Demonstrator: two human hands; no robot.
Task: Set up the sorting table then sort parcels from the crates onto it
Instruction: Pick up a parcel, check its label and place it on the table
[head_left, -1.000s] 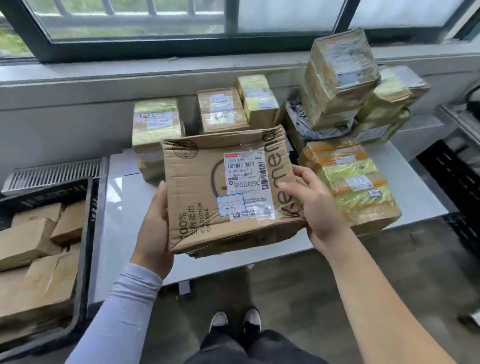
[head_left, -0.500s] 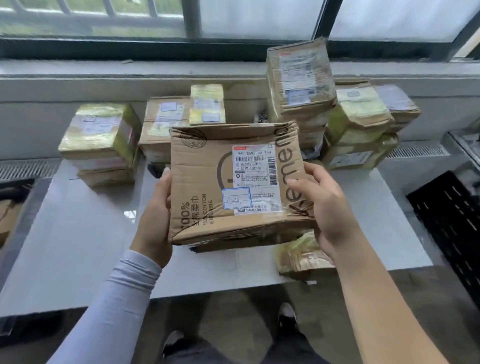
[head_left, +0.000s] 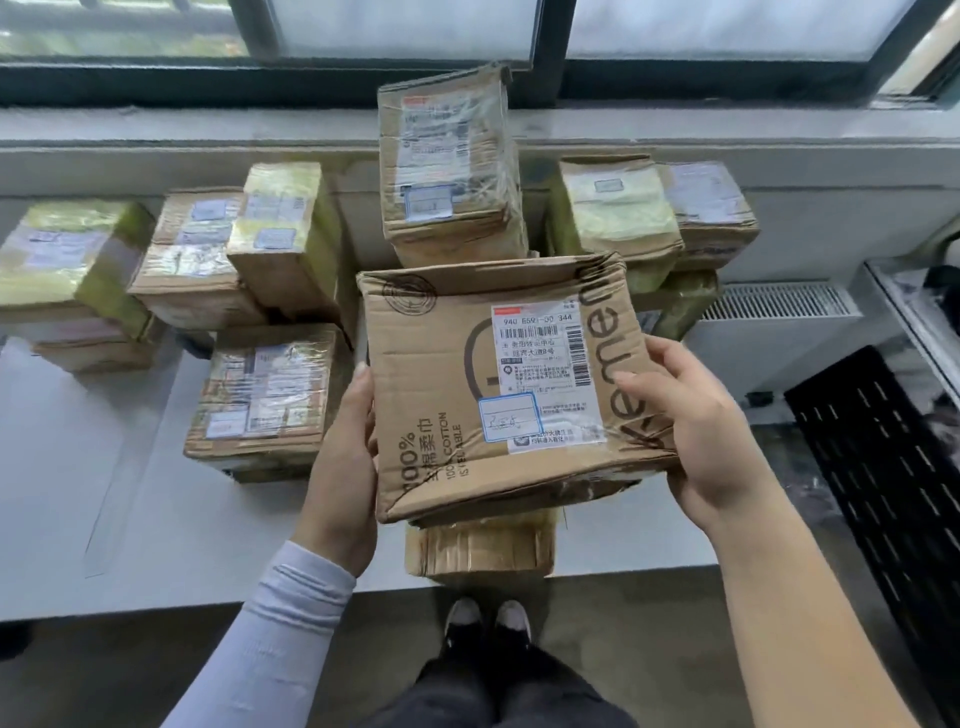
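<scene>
Parcel (head_left: 498, 384) gripped by both hands, left (head_left: 343, 467) and right (head_left: 696, 431), above table (head_left: 104, 493) front edge. Read label, lower flat onto matching pile, release after contact.

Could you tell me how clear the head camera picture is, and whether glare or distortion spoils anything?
Head view: the held parcel and its label are sharp; the table shows window glare; taped parcels at the back look soft; wide-angle bending curves the window sill.

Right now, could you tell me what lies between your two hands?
In the head view, only the brown cardboard parcel: the left hand holds its left edge and the right hand its right.
</scene>
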